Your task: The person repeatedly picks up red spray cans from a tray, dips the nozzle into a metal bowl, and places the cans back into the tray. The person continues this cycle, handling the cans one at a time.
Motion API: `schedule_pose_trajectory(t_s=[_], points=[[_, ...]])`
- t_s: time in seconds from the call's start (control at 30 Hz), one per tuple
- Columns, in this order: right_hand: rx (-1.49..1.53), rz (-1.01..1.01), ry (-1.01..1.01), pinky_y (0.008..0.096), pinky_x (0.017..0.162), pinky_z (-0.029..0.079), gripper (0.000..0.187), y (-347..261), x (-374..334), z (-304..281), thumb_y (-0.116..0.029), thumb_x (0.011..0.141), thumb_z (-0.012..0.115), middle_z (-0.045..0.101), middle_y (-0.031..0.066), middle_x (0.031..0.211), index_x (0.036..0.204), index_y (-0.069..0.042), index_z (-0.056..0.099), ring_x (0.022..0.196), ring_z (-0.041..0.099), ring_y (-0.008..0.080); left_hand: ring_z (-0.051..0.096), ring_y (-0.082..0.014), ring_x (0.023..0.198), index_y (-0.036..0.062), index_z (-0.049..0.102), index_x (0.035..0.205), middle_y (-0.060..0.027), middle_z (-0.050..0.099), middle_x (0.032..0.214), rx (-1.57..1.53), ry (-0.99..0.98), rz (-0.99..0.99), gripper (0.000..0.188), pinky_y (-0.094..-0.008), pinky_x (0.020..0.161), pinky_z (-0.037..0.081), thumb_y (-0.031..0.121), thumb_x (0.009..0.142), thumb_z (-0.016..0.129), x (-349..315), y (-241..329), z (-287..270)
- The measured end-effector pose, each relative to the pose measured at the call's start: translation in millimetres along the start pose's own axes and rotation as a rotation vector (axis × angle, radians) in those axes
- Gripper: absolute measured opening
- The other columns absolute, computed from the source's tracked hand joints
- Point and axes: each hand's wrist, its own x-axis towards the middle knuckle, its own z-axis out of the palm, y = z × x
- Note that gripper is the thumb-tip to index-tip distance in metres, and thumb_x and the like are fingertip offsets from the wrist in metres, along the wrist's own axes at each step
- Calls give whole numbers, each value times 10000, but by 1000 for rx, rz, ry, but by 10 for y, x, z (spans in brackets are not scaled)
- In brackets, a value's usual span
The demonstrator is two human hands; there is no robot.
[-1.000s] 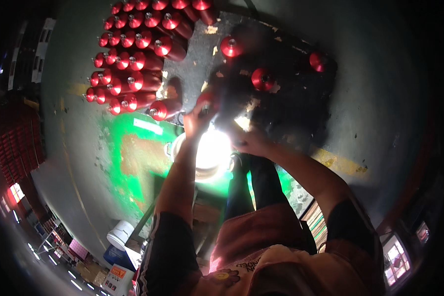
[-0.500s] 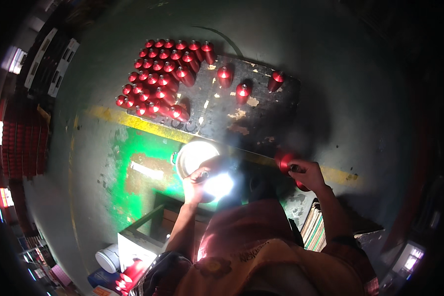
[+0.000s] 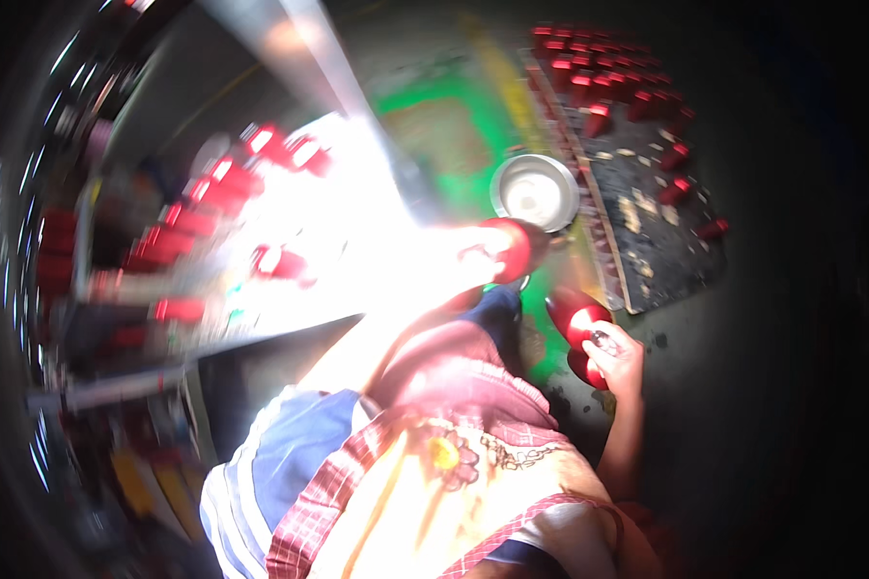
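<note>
My left hand [image 3: 468, 257], washed out by glare, is closed on a red metal bottle [image 3: 514, 251] in front of my body. Just beyond that bottle stands a round silver basin [image 3: 551, 216] on the floor, with something pale inside. On the right, my right hand [image 3: 620, 361] grips two red bottles by their necks. One bottle [image 3: 572, 315] points away from me, while the other bottle [image 3: 583, 371] shows below it, partly hidden by the fingers. Strong light blurs the exact grip of the left fingers.
A dark, worn board [image 3: 637, 256] at the right carries many red bottles [image 3: 603, 82], crowded at its far end. To the left, a glaring white tabletop [image 3: 343, 261] holds several blurred red bottles [image 3: 227, 183]. A pale upright bar [image 3: 333, 58] rises beyond it.
My view has swung left, bringing the bright tabletop in and shifting the board rightward. My left hand has moved off the basin, and its red bottle now shows. The right hand keeps its bottles.
</note>
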Motion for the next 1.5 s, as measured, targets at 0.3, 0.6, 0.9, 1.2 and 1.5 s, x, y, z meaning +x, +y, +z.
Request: schedule_pose_trajectory(t_s=[0.3,0.6,0.9,1.2,1.5], points=[[-227,-104,-553,203,674,476,287,-281,-633,1925,-8,760,788,679,-1,877,1032,25,706,735,561,34,594,-62,790,47,721,1041,0,696,882,291,462,-136,292,-245,737,508,113,758,750,-2545,-400,-1336],[-167,-167,-647,191,681,444,251,-844,-656,4019,25,793,745,637,-32,867,1036,-13,695,734,523,28,509,-4,659,6,711,991,46,618,818,10,1031,-167,214,-169,566,405,-46,786,743,-4488,-658,-2858],[-218,-168,-415,175,541,346,237,-1161,-229,5917,-10,840,709,583,-61,799,1070,-33,658,635,461,1,465,-3,527,8,698,1063,32,607,698,-31,854,-15,267,-196,437,329,-4,800,741,-4428,-944,-4691],[-288,-98,-280,208,395,235,455,-1471,210,5579,-28,879,673,412,-93,575,1324,-49,578,434,330,4,432,-45,463,96,676,1210,51,516,586,226,537,-174,407,-224,432,342,70,808,726,-3154,-716,-4581],[-193,-114,-369,177,464,288,409,-1852,180,4446,6,881,682,438,-102,604,1284,-28,616,503,355,-14,429,-41,441,1,659,1136,3,542,595,-245,1040,103,221,-213,406,304,54,930,603,-3296,-399,-4514]])
